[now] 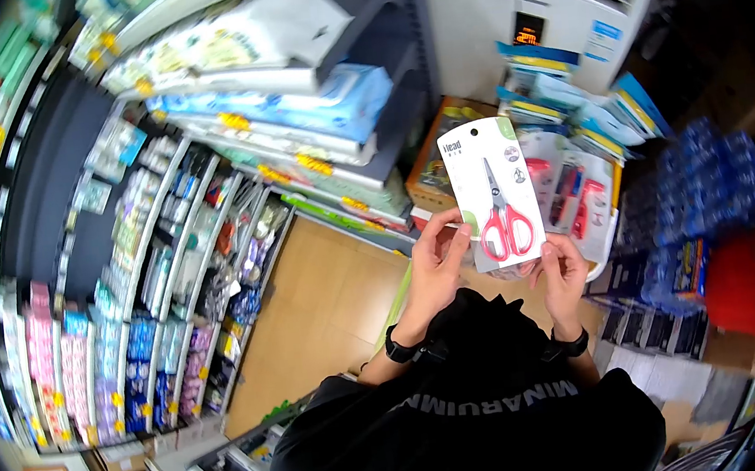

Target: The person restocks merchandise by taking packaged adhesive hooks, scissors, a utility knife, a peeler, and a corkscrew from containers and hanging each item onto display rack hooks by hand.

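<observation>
A shopper's left hand (440,261) pinches the lower left edge of a white scissors card (468,180), right of the frame's center, while the right hand (561,269) grips its lower right corner, the pack held upright above the shirt (467,382). The red-handled scissors (497,197) show at the card's middle, points up. The pack looks light and fairly stiff, likely smooth and prone to bending if squeezed; its side edges seem the surest hold. The brand at the card's top left appears to read "ilead"; the smaller print is illegible. Inverted letters on the black shirt seem to begin "MINARUI". Just beyond the card, red packaged goods (581,209) lie in a white tray (617,230). At upper right, a white appliance (482,45) carries an orange display (528,29), its characters blurred, above blue-and-yellow bags (636,112). Yellow tags (313,163) line shelves at upper left, their wording too small to read.
</observation>
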Demonstrator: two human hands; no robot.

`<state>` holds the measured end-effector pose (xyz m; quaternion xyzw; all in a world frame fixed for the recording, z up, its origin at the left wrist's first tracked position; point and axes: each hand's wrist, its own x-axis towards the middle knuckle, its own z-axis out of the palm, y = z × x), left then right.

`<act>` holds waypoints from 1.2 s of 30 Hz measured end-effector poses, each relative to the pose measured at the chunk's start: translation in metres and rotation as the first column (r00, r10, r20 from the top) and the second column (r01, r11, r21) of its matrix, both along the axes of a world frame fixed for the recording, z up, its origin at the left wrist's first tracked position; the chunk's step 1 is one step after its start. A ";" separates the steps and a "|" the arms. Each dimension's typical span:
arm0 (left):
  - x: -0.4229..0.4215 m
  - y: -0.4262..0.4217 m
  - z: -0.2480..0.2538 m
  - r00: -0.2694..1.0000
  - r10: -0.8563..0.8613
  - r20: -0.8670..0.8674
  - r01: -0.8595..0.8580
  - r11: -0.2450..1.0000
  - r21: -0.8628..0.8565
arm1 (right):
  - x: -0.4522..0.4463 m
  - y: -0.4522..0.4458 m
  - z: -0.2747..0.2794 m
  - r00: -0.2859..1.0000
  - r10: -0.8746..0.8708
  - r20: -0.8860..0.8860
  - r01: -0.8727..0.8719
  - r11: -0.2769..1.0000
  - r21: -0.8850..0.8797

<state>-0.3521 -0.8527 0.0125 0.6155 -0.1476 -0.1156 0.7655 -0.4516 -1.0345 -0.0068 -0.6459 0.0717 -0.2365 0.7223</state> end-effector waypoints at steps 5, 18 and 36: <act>-0.009 0.067 0.004 0.966 0.257 -0.024 -0.258 0.961 -0.100 | 0.036 0.048 0.005 0.956 0.291 -0.036 -0.291 0.957 0.023; -0.102 0.252 0.010 0.638 0.769 -0.040 -0.770 0.637 -0.022 | 0.081 0.241 0.036 0.537 0.844 0.018 -0.844 0.537 -0.008; -0.194 0.397 -0.005 0.495 0.868 -0.039 -0.869 0.495 -0.007 | 0.024 0.409 0.037 0.398 0.917 0.017 -0.916 0.398 -0.042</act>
